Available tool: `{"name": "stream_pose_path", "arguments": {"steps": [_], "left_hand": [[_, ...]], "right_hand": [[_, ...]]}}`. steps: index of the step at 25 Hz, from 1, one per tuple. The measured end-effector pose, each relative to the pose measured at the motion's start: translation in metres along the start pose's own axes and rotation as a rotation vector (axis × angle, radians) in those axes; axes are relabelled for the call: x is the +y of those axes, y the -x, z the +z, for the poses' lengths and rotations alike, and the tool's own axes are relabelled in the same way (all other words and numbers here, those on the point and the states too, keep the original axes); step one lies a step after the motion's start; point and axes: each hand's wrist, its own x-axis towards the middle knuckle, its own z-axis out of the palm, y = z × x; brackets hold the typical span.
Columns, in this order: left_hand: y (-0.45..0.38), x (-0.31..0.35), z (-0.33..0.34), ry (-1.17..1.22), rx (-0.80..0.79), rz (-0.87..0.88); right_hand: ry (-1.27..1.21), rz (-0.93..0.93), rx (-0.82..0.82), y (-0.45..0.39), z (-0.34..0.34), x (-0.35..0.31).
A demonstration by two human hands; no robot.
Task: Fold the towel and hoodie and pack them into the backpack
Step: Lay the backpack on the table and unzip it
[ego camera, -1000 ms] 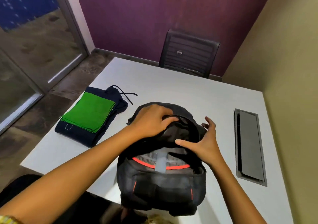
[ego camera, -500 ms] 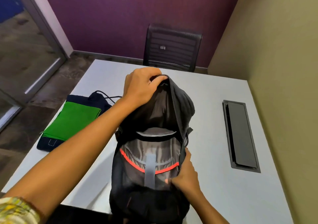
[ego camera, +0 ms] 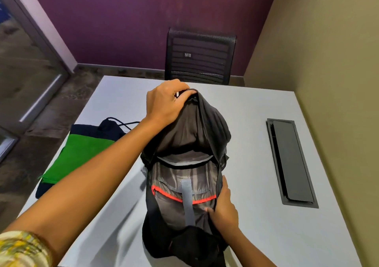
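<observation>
A black backpack [ego camera: 215, 127] lies on the white table [ego camera: 256, 113], its main compartment wide open and showing grey lining with a red-trimmed sleeve. My left hand [ego camera: 166, 102] grips the top edge of the flap and holds it lifted toward the far side. My right hand [ego camera: 222, 207] grips the right side of the near rim, thumb inside the opening. To the left, a folded green towel [ego camera: 82, 154] lies on top of the folded dark navy hoodie [ego camera: 88, 128], whose drawstrings trail on the table. My left forearm covers part of both.
A black mesh chair [ego camera: 200, 56] stands at the table's far side against the purple wall. A grey cable hatch [ego camera: 291, 162] is set into the table on the right. A beige wall runs close along the right; a glass partition is at left.
My left hand has lifted the flap up and away, opening the backpack wide. My right hand slid from the upper rim down to the near right rim.
</observation>
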Motion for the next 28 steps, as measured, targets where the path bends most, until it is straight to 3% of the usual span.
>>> {"name": "stream_pose_path", "arguments": {"steps": [3,6,9,11,12,14,16,19,21,25,28], "left_hand": [[-0.009,-0.010,0.005,-0.064,0.004,0.064],[-0.019,-0.015,0.010,-0.095,0.019,-0.051],[-0.015,-0.014,0.016,-0.206,-0.081,-0.229],[-0.008,-0.022,0.012,-0.230,-0.131,-0.264],[-0.004,-0.021,0.012,-0.211,-0.150,-0.240],[0.001,-0.021,0.008,-0.138,-0.142,-0.143],[0.004,-0.020,0.004,-0.093,-0.025,0.023],[0.001,-0.026,-0.001,-0.056,0.157,0.255],[-0.005,-0.032,-0.007,-0.050,0.214,0.316],[-0.012,-0.028,-0.010,-0.041,0.210,0.190],[-0.007,-0.029,-0.008,-0.063,0.070,0.072]], "right_hand": [[-0.089,-0.055,0.017,-0.007,0.007,-0.002],[-0.104,-0.057,0.046,-0.022,0.011,-0.015],[0.161,0.031,0.166,-0.036,0.010,-0.037],[0.385,-0.102,0.310,-0.042,0.022,-0.062],[0.410,-0.225,0.299,-0.043,0.026,-0.072],[0.416,-0.409,0.011,-0.049,0.044,-0.094],[0.494,-0.402,-0.280,-0.062,0.067,-0.104],[0.645,-0.372,-0.283,-0.094,0.083,-0.104],[0.689,-0.341,-0.324,-0.106,0.082,-0.101],[0.745,-0.238,-0.414,-0.114,0.076,-0.112],[0.781,-0.173,-0.456,-0.113,0.076,-0.121]]}}
